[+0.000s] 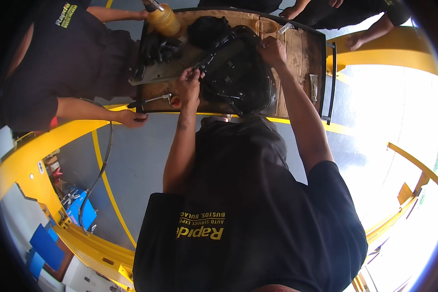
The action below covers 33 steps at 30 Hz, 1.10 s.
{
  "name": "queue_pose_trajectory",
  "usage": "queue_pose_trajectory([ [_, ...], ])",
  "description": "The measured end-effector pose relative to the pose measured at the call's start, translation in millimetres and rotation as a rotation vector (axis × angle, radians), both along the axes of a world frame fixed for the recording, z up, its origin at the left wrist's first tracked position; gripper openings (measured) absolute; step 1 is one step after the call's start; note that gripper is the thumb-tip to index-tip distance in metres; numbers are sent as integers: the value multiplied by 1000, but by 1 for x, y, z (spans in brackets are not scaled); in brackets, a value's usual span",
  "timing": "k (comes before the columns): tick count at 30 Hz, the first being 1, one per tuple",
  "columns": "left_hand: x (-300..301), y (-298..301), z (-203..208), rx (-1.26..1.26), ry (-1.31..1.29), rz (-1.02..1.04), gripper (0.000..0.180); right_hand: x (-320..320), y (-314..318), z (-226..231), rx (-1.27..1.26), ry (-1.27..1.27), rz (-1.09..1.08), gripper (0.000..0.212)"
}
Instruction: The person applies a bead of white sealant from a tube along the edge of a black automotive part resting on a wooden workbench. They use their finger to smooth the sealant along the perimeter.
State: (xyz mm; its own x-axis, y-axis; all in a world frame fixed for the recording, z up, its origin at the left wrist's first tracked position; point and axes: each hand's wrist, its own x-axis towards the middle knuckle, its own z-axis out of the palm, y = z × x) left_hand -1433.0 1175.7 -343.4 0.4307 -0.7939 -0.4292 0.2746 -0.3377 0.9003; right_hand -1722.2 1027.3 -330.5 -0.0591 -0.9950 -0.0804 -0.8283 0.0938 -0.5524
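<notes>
Gloss is seen, in the head view, along the edges of the black pan (pixel 238 80), which is laid on the wooden tabletop (pixel 298 58) between the two hands. Its outline is irregular and rounded toward the right, and it is edged by a raised, uneven rim on which pale highlights are caught. Its inner surface is darker, broken by small lugs and ridges whose exact form cannot be made out. The left hand (pixel 188 87) is placed at the pan's left edge, with thumb and fingers bent close together; whether the rim or some small part is pinched cannot be told. The right hand (pixel 273 51) is held at the upper right edge, its fingers curled inward; whether anything is gripped by them cannot be told either. Beyond the left hand, a flat grey-green piece (pixel 168 72) is laid slantwise, with a dark bundle (pixel 158 50) and a yellowish bottle (pixel 164 20) farther off. Between and beyond the hands, a dark lump (pixel 207 31) is set against the pan. Beyond the right hand, an amber ring (pixel 266 26) and a small clear packet (pixel 285 28) are seen; to its right, a pale tube (pixel 314 87) is laid. Left of the left hand, a long-handled tool (pixel 153 100) is rested near the table's edge.
</notes>
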Motion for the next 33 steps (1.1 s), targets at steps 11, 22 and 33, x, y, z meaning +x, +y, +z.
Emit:
queue_pose_trajectory([
  [11,12,-29,-28,-14,-133,82,18,-1,-30,-15,78,-333,-165,28],
  [22,22,-29,-73,-59,-336,33,36,-14,-4,-3,45,-287,-143,36],
  [33,-28,8,31,-482,-1125,-917,33,-33,159,52,44,111,563,21],
])
